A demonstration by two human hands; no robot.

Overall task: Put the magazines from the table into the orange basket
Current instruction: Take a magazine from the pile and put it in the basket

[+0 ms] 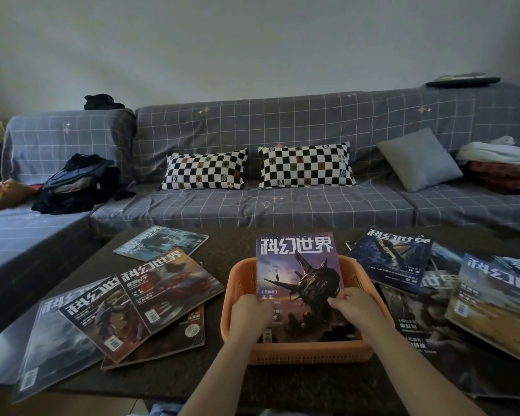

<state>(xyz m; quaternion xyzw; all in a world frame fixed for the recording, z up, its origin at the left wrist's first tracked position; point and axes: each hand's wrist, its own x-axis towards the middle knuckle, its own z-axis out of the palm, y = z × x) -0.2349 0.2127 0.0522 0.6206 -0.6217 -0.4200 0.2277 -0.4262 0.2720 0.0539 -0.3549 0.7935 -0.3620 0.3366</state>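
Note:
An orange basket stands on the dark table in front of me. A purple-covered magazine leans in it, its top edge sticking out over the far rim. My left hand grips the magazine's lower left edge inside the basket. My right hand holds its lower right side, fingers curled on the cover. Several magazines lie fanned out on the table to the left. Another pile of magazines overlaps on the right.
A grey checked sofa runs behind the table, with two checkered pillows, a grey cushion, dark clothes at the left and folded blankets at the right. One more magazine lies at the table's far left.

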